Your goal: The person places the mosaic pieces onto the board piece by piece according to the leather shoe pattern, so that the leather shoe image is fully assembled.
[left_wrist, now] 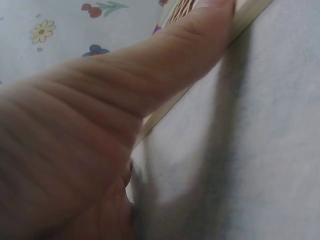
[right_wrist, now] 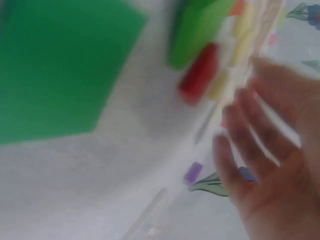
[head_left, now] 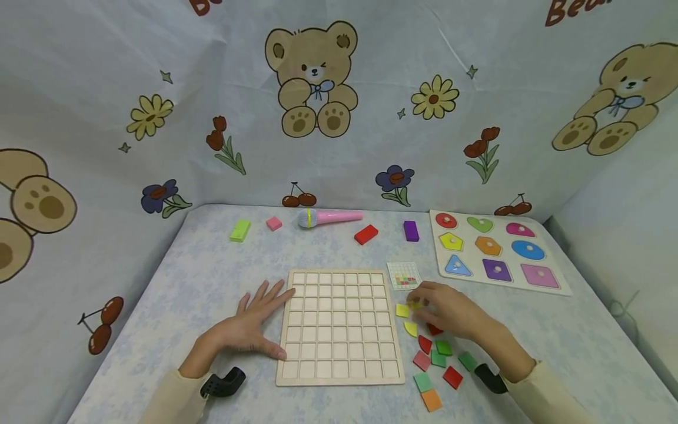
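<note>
A square wooden grid board [head_left: 339,320] lies flat on the table. My left hand [head_left: 245,325] is spread at its left side, with the thumb [left_wrist: 185,45] and fingertips touching the frame. To the right of the board, my right hand [head_left: 450,309] hovers low over small coloured tiles, its fingers loosely bent and nothing seen held between them. Near its fingertips are a yellow square tile [head_left: 402,310] and a yellow quarter-round tile [head_left: 410,328]. A red tile [head_left: 434,330] is partly hidden beneath the hand. A small printed pattern card [head_left: 405,275] lies just beyond.
More tiles, such as an orange square [head_left: 431,400] and a green one [head_left: 468,361], lie near the right forearm. A shape puzzle board [head_left: 508,281] is at the back right. A pink toy microphone [head_left: 339,217] and several coloured blocks line the back.
</note>
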`<state>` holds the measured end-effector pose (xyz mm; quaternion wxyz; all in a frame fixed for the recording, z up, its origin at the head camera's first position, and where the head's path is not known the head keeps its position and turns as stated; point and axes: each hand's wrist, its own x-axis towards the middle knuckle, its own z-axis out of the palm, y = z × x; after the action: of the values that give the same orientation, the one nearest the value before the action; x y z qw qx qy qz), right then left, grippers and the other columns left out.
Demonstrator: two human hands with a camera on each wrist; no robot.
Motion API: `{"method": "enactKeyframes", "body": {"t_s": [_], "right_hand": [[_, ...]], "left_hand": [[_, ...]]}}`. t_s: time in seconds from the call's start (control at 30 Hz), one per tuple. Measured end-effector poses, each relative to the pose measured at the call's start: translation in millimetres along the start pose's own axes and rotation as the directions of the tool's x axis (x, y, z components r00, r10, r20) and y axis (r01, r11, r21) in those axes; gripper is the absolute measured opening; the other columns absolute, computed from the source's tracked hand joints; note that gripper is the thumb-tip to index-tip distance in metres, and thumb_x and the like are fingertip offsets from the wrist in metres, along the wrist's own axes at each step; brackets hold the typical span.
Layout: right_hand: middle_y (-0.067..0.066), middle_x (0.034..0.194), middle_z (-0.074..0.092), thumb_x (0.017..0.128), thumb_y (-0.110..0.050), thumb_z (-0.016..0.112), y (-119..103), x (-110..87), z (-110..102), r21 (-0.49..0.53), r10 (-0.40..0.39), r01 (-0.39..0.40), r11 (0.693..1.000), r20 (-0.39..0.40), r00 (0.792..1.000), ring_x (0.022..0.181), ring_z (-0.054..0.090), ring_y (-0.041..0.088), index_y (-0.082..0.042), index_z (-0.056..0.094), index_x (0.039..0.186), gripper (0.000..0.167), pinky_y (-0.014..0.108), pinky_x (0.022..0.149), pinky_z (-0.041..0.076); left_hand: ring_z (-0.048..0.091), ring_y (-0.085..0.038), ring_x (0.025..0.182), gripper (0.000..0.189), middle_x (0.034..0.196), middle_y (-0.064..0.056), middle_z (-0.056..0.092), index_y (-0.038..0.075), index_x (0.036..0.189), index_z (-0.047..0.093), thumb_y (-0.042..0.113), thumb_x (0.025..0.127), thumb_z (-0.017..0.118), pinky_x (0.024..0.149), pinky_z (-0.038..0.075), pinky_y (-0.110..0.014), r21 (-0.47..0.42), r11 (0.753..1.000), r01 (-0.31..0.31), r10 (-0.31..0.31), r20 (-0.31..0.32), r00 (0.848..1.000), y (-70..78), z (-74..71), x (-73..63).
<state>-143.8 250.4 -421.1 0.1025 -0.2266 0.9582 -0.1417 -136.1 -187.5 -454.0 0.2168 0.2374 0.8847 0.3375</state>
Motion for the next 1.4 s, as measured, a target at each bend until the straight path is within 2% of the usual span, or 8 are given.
{"method": "enactKeyframes", "body": {"t_s": [0.13, 0.23, 0.57, 0.67, 0.8, 1.0, 1.3, 1.4], "right_hand": [[-0.013, 0.099, 0.065, 0.089, -0.031, 0.078, -1.8, -6.6, -1.5, 0.166, -0.083, 0.065, 0.984, 0.106, 0.991, 0.083, 0.057, 0.006, -0.021, 0.072, 0.109, 0.023, 0.026, 0.075, 0.054], [-0.014, 0.098, 0.064, 0.089, -0.030, 0.077, -1.4, -7.3, 1.3, 0.184, -0.111, 0.084, 0.979, 0.144, 0.983, 0.081, 0.055, 0.004, -0.022, 0.071, 0.108, 0.021, 0.024, 0.075, 0.053], [-0.014, 0.086, 0.060, 0.093, -0.021, 0.073, -6.2, -5.2, 4.2, 0.218, -0.159, 0.124, 0.968, 0.149, 0.976, 0.073, 0.053, 0.002, -0.022, 0.067, 0.101, 0.010, 0.020, 0.067, 0.050], [-0.011, 0.086, 0.062, 0.095, -0.016, 0.070, -9.6, -3.4, -0.3, 0.245, -0.193, 0.158, 0.957, 0.126, 0.973, 0.075, 0.054, 0.003, -0.020, 0.067, 0.107, 0.013, 0.020, 0.067, 0.051], [-0.007, 0.099, 0.067, 0.098, -0.009, 0.063, -18.1, 1.1, -5.7, 0.236, -0.248, 0.231, 0.944, 0.044, 0.968, 0.085, 0.056, 0.005, -0.017, 0.069, 0.117, 0.021, 0.024, 0.077, 0.054], [-0.012, 0.097, 0.067, 0.099, -0.014, 0.064, -42.1, 18.5, -4.4, 0.221, -0.261, 0.254, 0.942, 0.004, 0.965, 0.087, 0.058, 0.002, -0.018, 0.069, 0.107, 0.010, 0.027, 0.082, 0.055], [-0.007, 0.087, 0.069, 0.094, -0.012, 0.070, -92.8, 57.1, 8.6, 0.317, -0.310, 0.303, 0.899, -0.030, 0.950, 0.076, 0.059, 0.002, -0.012, 0.066, 0.097, 0.004, 0.020, 0.070, 0.051], [-0.005, 0.084, 0.069, 0.093, -0.009, 0.070, -106.6, 66.5, 13.6, 0.369, -0.286, 0.277, 0.887, -0.029, 0.958, 0.072, 0.057, 0.003, -0.009, 0.067, 0.094, 0.004, 0.020, 0.067, 0.050]], "left_hand": [[-0.018, -0.044, 0.152, 0.123, 0.169, -0.015, -0.004, 0.018, 0.162, 0.019, 0.050, 0.067, 0.090, 0.111, -0.014, -0.072, 0.003, 1.000, 0.002, -0.002, -0.001, 1.000, 0.4, 0.4, -0.7], [-0.018, -0.043, 0.152, 0.123, 0.169, -0.014, -0.004, 0.019, 0.162, 0.019, 0.051, 0.067, 0.090, 0.112, -0.014, -0.071, 0.010, 1.000, 0.011, -0.011, -0.005, 1.000, -0.1, 1.1, -1.0], [-0.018, -0.043, 0.152, 0.123, 0.169, -0.014, -0.003, 0.019, 0.162, 0.019, 0.050, 0.067, 0.090, 0.112, -0.014, -0.071, 0.010, 1.000, 0.016, -0.016, -0.008, 1.000, -0.1, 2.2, -0.6], [-0.018, -0.042, 0.153, 0.123, 0.170, -0.013, -0.003, 0.020, 0.162, 0.019, 0.051, 0.067, 0.090, 0.112, -0.014, -0.070, 0.015, 1.000, 0.025, -0.025, -0.010, 1.000, 0.1, 2.5, 0.9], [-0.018, -0.042, 0.153, 0.123, 0.170, -0.013, -0.003, 0.020, 0.162, 0.020, 0.051, 0.066, 0.090, 0.112, -0.014, -0.070, 0.013, 1.000, 0.020, -0.020, -0.009, 1.000, 0.7, 2.8, 2.3], [-0.017, -0.042, 0.153, 0.123, 0.170, -0.012, -0.003, 0.020, 0.162, 0.020, 0.051, 0.066, 0.090, 0.112, -0.013, -0.070, 0.020, 1.000, 0.022, -0.022, -0.005, 1.000, -0.1, 3.5, 2.6], [-0.017, -0.044, 0.152, 0.123, 0.169, -0.015, -0.002, 0.017, 0.162, 0.020, 0.049, 0.066, 0.091, 0.112, -0.014, -0.071, 0.015, 1.000, 0.008, -0.008, -0.018, 1.000, 0.6, 1.9, 0.8], [-0.017, -0.043, 0.152, 0.123, 0.169, -0.014, -0.002, 0.018, 0.162, 0.020, 0.050, 0.066, 0.090, 0.112, -0.014, -0.071, 0.019, 1.000, 0.012, -0.011, -0.017, 1.000, 0.4, 1.7, 0.8]]}}
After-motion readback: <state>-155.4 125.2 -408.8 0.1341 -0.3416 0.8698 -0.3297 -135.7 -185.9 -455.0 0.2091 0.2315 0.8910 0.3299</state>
